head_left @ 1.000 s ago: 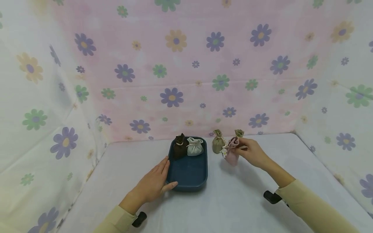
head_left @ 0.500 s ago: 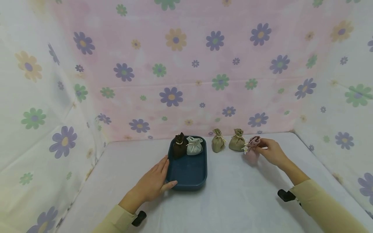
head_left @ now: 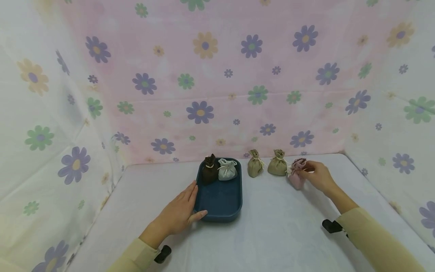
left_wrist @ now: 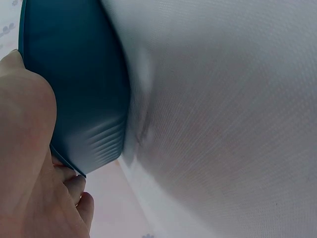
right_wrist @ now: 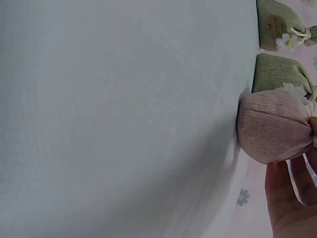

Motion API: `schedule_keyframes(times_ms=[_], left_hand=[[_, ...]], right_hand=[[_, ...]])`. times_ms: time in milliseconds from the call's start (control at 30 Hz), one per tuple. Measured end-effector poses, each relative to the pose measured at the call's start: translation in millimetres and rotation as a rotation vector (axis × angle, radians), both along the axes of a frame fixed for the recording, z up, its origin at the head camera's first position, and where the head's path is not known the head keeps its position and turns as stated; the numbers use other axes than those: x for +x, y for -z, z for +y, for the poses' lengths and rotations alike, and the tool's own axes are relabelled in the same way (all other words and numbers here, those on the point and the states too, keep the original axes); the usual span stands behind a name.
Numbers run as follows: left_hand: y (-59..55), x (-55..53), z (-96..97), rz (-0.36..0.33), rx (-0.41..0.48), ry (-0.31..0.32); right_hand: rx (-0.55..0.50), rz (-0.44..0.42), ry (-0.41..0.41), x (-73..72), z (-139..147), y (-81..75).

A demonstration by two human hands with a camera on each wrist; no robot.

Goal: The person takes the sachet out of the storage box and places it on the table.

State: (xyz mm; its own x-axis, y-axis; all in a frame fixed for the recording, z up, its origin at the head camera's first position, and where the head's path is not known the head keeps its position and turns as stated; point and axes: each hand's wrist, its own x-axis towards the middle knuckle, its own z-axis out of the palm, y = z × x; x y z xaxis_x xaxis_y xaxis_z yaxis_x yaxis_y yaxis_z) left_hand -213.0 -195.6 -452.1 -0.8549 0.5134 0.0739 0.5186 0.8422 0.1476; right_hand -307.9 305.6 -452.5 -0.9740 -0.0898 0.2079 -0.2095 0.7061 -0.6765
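My right hand [head_left: 317, 176] pinches the gathered neck of a small pink drawstring pouch [head_left: 296, 181], which stands close over the table at the right end of a row. In the right wrist view the pouch [right_wrist: 272, 126] shows its round bottom, with my fingers [right_wrist: 285, 188] beside it. Two olive-green pouches, the left one [head_left: 255, 166] and the right one [head_left: 277, 165], stand left of it. My left hand [head_left: 175, 213] lies with straight fingers along the left side of a blue tray [head_left: 219, 218]. Inside its far end sit a dark brown pouch [head_left: 209, 173] and a silvery white pouch [head_left: 227, 172].
A white cloth covers the table [head_left: 272, 234]. Flower-printed fabric [head_left: 217, 75] rises behind it and along both sides. Black wrist mounts hang under both sleeves, the left mount [head_left: 163, 255] and the right mount [head_left: 332, 226].
My right hand has carried the pink pouch rightward, from in front of the olive-green pouches to their right, then lowered it slightly. My left hand and the tray have stayed put.
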Motion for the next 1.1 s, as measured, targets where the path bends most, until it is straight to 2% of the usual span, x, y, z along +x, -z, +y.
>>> schedule_keyframes(times_ms=[200,433,733,1100], left_hand=[[0.8,-2.0,-0.3,-0.001,-0.020,-0.004],[5.5,-3.0,-1.9,-0.018,-0.022,-0.010],[0.2,0.3,0.8,0.000,-0.010,-0.001],[-2.9,1.1,1.3,-0.023,-0.034,-0.012]], right_hand=[[-0.013,-0.012,-0.017,1.1,-1,0.0],[0.007,-0.038,-0.026,11.4,2,-3.7],[0.045,-0.048,-0.039,26.4,12,-11.5],[0.003,-0.015,-0.091,43.0,7,-20.5]])
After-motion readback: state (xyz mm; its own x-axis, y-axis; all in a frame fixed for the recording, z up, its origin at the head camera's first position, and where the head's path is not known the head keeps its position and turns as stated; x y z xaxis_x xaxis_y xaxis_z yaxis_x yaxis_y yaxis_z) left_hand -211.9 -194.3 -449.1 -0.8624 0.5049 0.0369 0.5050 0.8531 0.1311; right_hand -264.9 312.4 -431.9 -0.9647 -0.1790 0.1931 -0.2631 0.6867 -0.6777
